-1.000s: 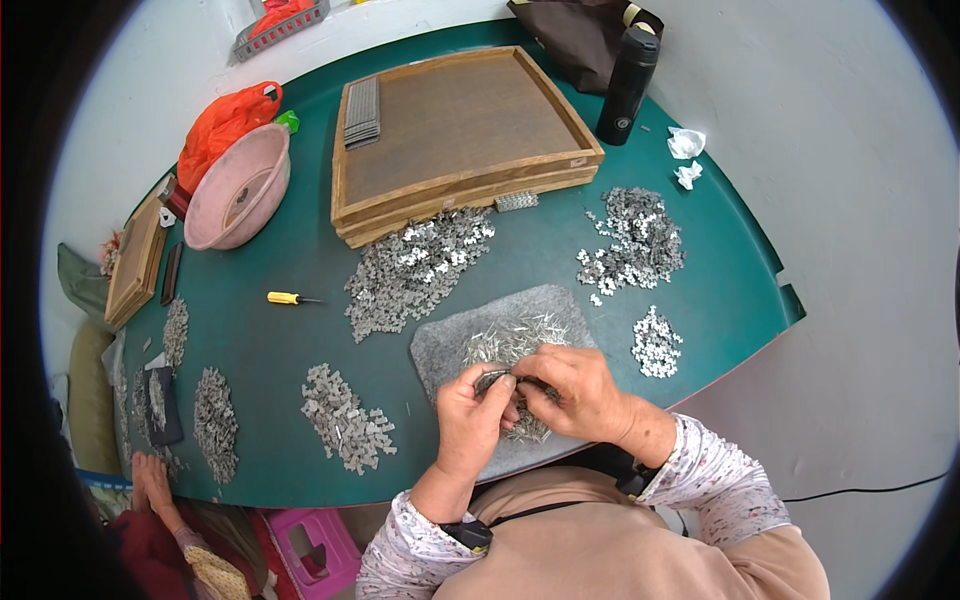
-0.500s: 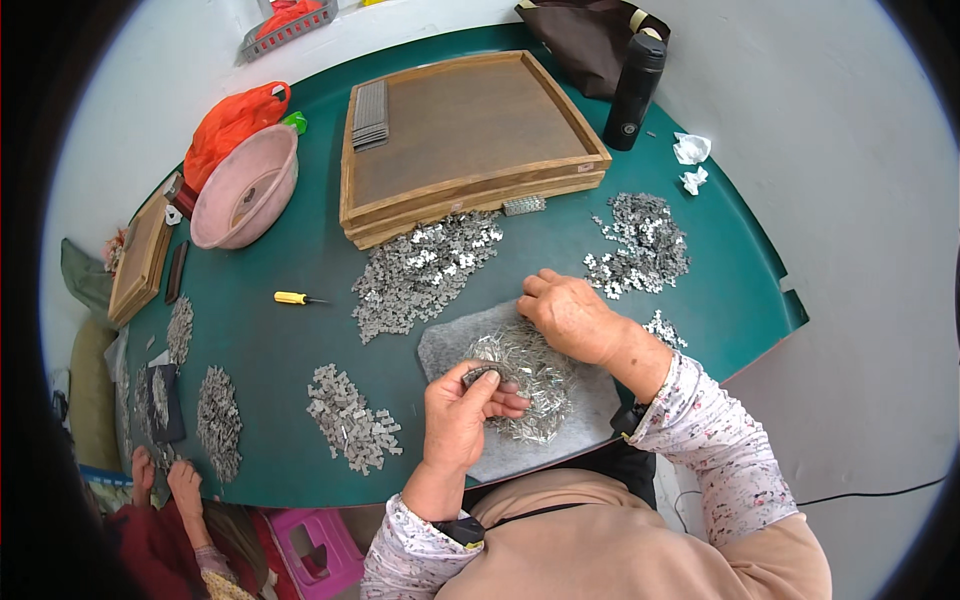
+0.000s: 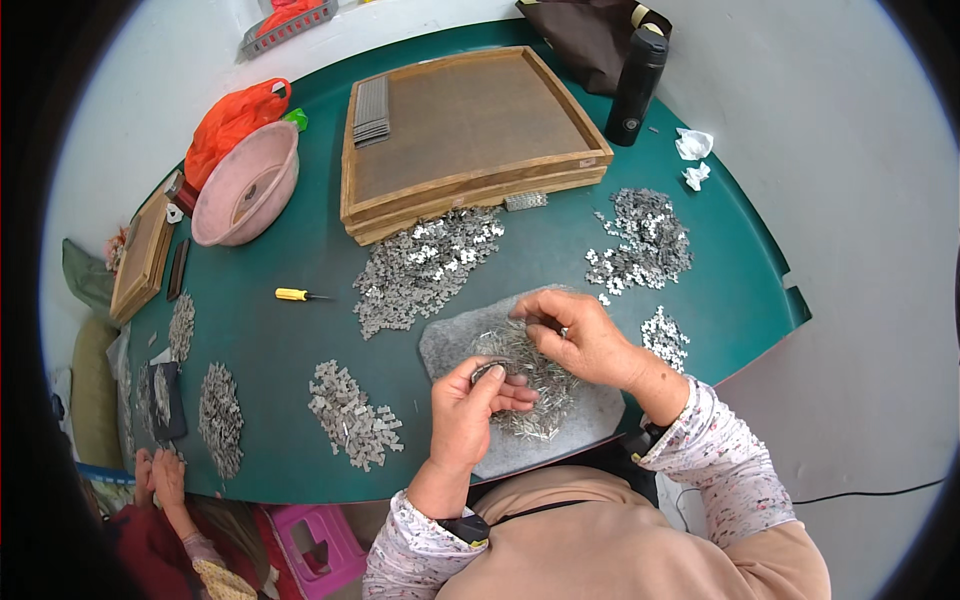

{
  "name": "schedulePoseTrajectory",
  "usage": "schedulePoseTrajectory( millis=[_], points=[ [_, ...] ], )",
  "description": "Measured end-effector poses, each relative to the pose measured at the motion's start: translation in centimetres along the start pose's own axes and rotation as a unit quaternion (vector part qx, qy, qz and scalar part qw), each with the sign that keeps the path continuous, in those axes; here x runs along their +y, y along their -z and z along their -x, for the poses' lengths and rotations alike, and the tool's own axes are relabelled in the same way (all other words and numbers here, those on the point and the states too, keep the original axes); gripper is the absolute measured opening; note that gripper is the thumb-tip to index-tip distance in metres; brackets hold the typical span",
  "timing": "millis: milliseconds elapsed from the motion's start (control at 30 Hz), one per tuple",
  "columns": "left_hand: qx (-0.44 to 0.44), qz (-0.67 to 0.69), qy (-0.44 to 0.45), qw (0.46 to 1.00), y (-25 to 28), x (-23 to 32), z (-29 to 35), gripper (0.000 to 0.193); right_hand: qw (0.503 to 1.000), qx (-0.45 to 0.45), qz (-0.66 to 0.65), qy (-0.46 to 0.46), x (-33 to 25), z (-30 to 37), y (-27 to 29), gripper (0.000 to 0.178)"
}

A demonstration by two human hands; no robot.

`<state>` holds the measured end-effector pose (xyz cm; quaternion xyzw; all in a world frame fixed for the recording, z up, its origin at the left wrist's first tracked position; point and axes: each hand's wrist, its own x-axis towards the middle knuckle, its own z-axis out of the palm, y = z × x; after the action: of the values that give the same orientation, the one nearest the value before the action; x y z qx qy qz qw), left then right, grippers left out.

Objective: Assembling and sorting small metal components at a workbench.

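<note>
A heap of thin shiny metal pins point(image 3: 548, 392) lies on a grey felt mat point(image 3: 500, 455) at the table's near edge. Over the left side of the heap, my left hand point(image 3: 468, 405) pinches a small dark grey metal piece point(image 3: 487, 371) between thumb and curled fingers. My right hand point(image 3: 580, 335) hangs over the far side of the pins, its fingers bent and drawn together. Its fingertips are slightly blurred, and what they hold, if anything, cannot be made out.
Piles of small flat metal pieces point(image 3: 425, 270) lie beyond the mat and to both sides. A wooden tray point(image 3: 470, 120), a pink basin point(image 3: 245, 190), a yellow screwdriver point(image 3: 293, 295) and a black bottle point(image 3: 637, 85) stand farther off. Another person's hands point(image 3: 160, 478) work at lower left.
My right hand has shifted slightly nearer me and rightward, its fingers now curling down toward the pins. The left hand still pinches its metal piece, almost in place.
</note>
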<state>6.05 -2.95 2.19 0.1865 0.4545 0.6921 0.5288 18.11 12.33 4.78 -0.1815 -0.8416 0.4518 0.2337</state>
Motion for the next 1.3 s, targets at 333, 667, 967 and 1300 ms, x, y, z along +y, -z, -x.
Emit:
schedulePoseTrajectory(
  millis=[333, 667, 967, 1300],
  points=[
    [-0.010, -0.107, -0.054, 0.993, -1.0, -0.4, 0.1, 0.013, 0.941, -0.034, -0.322, -0.097, 0.7, 2.0, -2.1, 0.010],
    [-0.021, -0.152, -0.080, 0.985, -0.7, -1.0, 0.2, 0.013, 0.957, -0.026, -0.277, -0.078, 0.8, 2.4, -2.2, 0.010],
    [-0.030, -0.157, -0.078, 0.984, -0.9, -0.5, 0.4, 0.014, 0.959, -0.024, -0.275, -0.064, 0.8, 2.5, -2.1, 0.010],
    [-0.007, -0.209, -0.103, 0.972, -0.7, -1.5, 0.2, 0.014, 0.998, -0.004, -0.031, 0.057, -1.0, 2.3, -1.3, 0.009]
  ],
)
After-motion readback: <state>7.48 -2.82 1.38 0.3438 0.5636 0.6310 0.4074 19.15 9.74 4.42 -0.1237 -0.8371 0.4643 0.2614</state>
